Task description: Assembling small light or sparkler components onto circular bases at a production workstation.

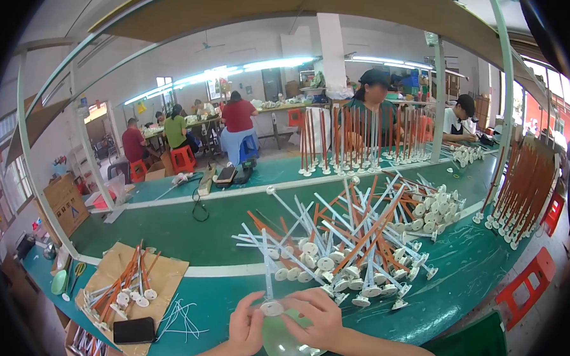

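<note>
Near the front edge of the green table, my left hand [247, 326] and my right hand [315, 317] hold a pale stick with a round white base [272, 308] between them. Its stick points up and away from me, while the fingers of both hands pinch the disc's sides. Just under my hands is a light green bowl [279, 344], partly covered by them; its contents cannot be made out. Beyond my hands lies a large jumbled pile of similar sticks [349, 235], brown and pale, with white round bases.
A brown cardboard sheet [176, 269] at left carries more sticks and a dark phone [134, 330], with thin white strands [180, 323] alongside. Rows of sticks stand upright [526, 185] at right. A red stool [530, 284] stands beside the table. Co-workers sit across the bench.
</note>
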Demonstrator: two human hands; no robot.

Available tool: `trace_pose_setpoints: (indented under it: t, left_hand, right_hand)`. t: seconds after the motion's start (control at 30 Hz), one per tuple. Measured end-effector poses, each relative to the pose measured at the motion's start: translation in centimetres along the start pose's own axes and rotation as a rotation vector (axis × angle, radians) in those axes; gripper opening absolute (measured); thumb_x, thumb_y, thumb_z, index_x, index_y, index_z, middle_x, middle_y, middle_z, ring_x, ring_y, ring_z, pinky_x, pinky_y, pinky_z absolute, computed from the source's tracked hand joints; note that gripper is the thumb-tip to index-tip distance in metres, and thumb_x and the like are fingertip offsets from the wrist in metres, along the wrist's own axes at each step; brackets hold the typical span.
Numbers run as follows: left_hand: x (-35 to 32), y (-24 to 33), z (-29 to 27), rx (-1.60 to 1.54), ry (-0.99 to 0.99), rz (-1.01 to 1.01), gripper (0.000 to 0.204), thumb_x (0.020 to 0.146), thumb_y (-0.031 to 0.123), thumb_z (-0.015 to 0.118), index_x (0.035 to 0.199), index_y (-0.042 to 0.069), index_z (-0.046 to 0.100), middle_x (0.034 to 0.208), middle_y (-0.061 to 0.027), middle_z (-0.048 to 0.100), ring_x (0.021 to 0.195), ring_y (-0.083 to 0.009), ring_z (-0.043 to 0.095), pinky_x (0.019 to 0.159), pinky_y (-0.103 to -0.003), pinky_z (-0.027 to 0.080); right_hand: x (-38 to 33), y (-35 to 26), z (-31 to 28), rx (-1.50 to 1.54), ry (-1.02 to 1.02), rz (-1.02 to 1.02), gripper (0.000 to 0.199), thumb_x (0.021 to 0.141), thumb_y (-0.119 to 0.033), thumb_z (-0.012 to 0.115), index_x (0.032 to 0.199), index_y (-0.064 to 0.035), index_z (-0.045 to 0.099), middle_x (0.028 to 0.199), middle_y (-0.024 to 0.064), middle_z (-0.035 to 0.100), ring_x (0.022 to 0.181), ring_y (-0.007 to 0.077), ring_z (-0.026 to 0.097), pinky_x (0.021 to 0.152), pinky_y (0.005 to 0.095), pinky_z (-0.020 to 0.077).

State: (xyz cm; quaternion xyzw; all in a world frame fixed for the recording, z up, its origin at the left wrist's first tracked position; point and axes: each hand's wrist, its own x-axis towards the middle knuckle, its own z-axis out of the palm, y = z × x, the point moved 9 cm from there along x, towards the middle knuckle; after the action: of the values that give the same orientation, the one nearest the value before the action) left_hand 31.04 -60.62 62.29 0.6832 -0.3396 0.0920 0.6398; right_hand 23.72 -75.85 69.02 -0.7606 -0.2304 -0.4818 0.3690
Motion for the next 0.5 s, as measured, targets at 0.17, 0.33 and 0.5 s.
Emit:
trace_pose_setpoints:
  t: [0.17, 0.33, 0.5]
  left_hand:
    - [0.5, 1.8, 0.9, 0.366, -0.197, 0.101, 0.04, 0.09, 0.0, 0.056, 0.13, -0.003, 0.053, 0.108, -0.0206, 0.068, 0.086, -0.0282, 0.071, 0.073, -0.031, 0.056]
    - [0.2, 2.9, 1.5, 0.401, -0.202, 0.294, 0.049, 0.081, 0.001, 0.068, 0.128, -0.001, 0.057, 0.111, -0.0206, 0.068, 0.09, -0.0337, 0.071, 0.078, -0.037, 0.058]
    - [0.3, 3.0, 1.1, 0.382, -0.144, 0.302, 0.048, 0.075, 0.001, 0.073, 0.122, 0.002, 0.064, 0.087, -0.0131, 0.072, 0.071, -0.0247, 0.071, 0.062, -0.029, 0.054]
  right_hand:
    - [-0.2, 0.2, 1.4, 0.04, -0.098, -0.031, 0.028, 0.066, -0.005, 0.08, 0.093, -0.0048, 0.072, 0.088, 0.0087, 0.07, 0.065, 0.0211, 0.064, 0.055, 0.028, 0.0528]
    - [-0.1, 0.6, 1.8, 0.006, -0.096, 0.004, 0.023, 0.067, -0.002, 0.077, 0.088, -0.0043, 0.07, 0.082, 0.0055, 0.07, 0.066, 0.021, 0.067, 0.058, 0.0287, 0.0545]
    - [-0.8, 0.6, 2.3, 0.052, -0.132, 0.001, 0.023, 0.066, -0.001, 0.076, 0.088, -0.0033, 0.07, 0.086, 0.0065, 0.071, 0.067, 0.0218, 0.067, 0.059, 0.0293, 0.0548]
